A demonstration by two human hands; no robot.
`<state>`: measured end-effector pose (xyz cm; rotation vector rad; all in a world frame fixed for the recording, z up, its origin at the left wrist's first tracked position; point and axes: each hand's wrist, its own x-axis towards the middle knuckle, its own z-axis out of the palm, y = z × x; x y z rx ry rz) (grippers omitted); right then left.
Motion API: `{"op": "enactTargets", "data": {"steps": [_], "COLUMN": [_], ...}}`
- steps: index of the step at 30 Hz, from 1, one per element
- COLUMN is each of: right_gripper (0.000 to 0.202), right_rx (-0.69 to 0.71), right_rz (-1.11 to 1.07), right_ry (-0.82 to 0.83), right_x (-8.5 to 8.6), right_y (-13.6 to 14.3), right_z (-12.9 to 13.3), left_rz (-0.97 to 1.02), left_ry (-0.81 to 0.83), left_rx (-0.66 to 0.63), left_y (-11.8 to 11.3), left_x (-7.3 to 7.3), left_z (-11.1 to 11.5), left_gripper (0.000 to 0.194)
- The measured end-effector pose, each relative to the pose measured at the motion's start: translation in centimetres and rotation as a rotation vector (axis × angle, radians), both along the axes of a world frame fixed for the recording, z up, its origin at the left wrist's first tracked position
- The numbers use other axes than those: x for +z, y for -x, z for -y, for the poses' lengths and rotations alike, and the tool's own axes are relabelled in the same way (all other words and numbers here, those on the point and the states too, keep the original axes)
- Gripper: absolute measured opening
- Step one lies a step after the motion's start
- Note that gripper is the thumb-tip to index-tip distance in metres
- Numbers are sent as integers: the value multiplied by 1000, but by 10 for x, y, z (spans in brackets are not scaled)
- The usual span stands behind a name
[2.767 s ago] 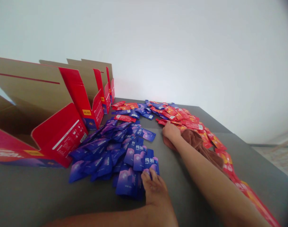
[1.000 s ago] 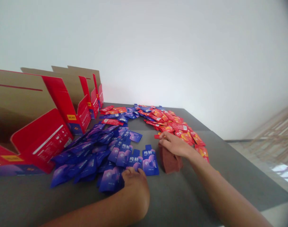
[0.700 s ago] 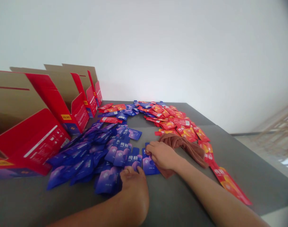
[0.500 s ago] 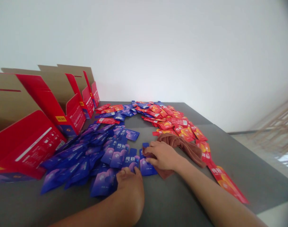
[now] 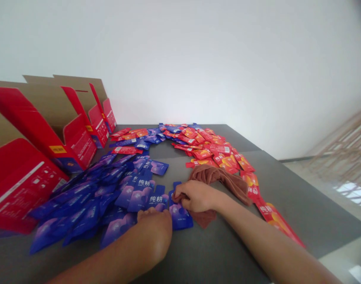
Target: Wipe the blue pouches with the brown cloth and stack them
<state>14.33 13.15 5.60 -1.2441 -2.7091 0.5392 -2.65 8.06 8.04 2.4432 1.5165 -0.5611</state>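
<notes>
My right hand (image 5: 196,196) is closed on a brown cloth (image 5: 228,182), whose bunched part lies over a blue pouch (image 5: 179,217). The rest of the cloth trails back and right on the dark table. My left hand (image 5: 156,221) is closed at the lower edge of another blue pouch (image 5: 157,199) just left of it; its fingertips are partly hidden. A pile of blue pouches (image 5: 88,197) spreads beside my left hand. Beyond the cloth lie many red pouches (image 5: 219,152).
Open red boxes (image 5: 29,177) with brown insides stand along the left. A mixed heap of red and blue pouches (image 5: 183,132) lies at the table's (image 5: 290,189) far end. A white wall rises behind.
The view has shifted slightly, so the things appear further left. My right hand has curled more tightly round the cloth. The fingers of my left hand are drawn in more at the pouch's lower edge.
</notes>
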Motion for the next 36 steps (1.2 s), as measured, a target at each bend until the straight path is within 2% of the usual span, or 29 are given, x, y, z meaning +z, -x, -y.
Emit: {"op": "enactTargets", "data": {"steps": [4, 7, 9, 12, 15, 17, 20, 22, 24, 28, 31, 33, 36], "right_gripper": [26, 32, 28, 19, 20, 20, 18, 17, 17, 19, 19, 19, 21], "right_rx": [-46, -95, -122, -140, -158, -97, 149, 255, 221, 5, -74, -25, 162], "right_rz": [12, -36, -27, 30, 54, 56, 3, -32, -45, -10, 25, 14, -60], "right_ry": [18, 17, -4, -69, -131, -137, -81, -56, -74, -123, -139, -120, -4], "right_x": [-1, -2, -4, -5, -4, -2, 3, 4, 1, -7, -8, -4, 2], "right_y": [4, 11, 15, 15, 12, 11, 12, 12, 11, 2, -1, 0, 5], "right_z": [5, 11, 13, 12, 9, 10, 15, 17, 14, 0, -4, 0, 9], "left_rz": [-91, -104, -99, -108, -114, -91, -84, -101, -101, -76, -83, -88, -92], "left_ry": [11, 16, 21, 17, -36, -89, -138, -129, -121, -196, -200, -203, -175], "left_rx": [-19, -46, -35, 21, 86, 110, 120, 129, 135, 137, 138, 139, 138], "left_y": [-6, -11, -16, -24, -30, -32, -32, -33, -33, -34, -35, -36, -37], "left_x": [-3, -6, -11, -26, -44, -51, -50, -46, -43, -46, -49, -49, -47], "left_z": [3, 11, 17, 27, 37, 43, 50, 52, 52, 53, 54, 54, 55], "left_gripper": [52, 54, 53, 56, 65, 63, 57, 56, 55, 53, 54, 56, 56]}}
